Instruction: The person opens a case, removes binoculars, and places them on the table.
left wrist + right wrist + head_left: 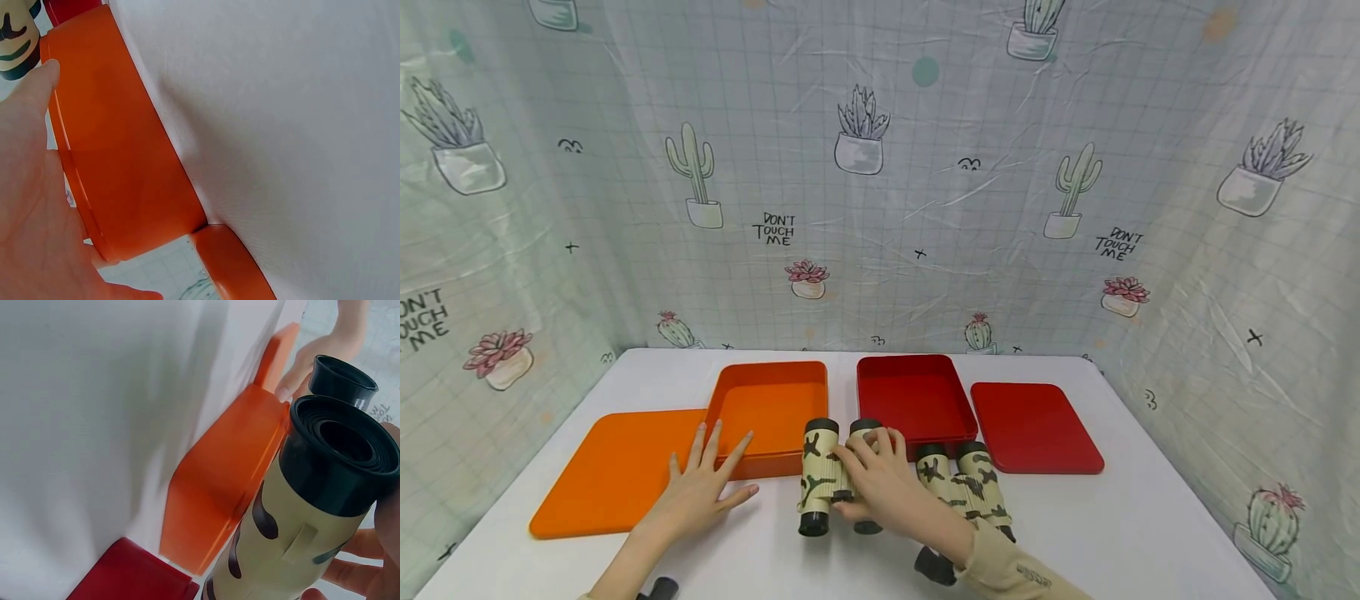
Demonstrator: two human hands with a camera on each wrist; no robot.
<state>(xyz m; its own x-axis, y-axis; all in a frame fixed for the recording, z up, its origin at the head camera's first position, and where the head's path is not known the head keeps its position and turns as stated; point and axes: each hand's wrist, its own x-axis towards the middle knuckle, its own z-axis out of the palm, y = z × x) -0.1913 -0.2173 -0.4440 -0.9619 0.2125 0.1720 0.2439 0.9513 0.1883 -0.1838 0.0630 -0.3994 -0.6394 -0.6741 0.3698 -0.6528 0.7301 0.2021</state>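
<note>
Camouflage-patterned binoculars [817,471] with black ends are gripped by my right hand [887,487], whose fingers curl over the right barrel. The right wrist view shows the binoculars [294,531] large and tilted, with one black eyecup facing the camera. My left hand [698,493] has its fingers spread at the front left of an open orange box [767,465]. In the left wrist view, the thumb lies right at the rim of the orange box [119,131]. A second pair of camouflage binoculars [976,492] lies to the right, partly hidden behind my right forearm.
Left of the orange box lies a flat orange lid [613,475]. Behind the binoculars stands an open red box [913,408], with a red lid [1037,429] flat to its right. A patterned curtain [880,217] hangs around the back and sides of the white table [1097,533].
</note>
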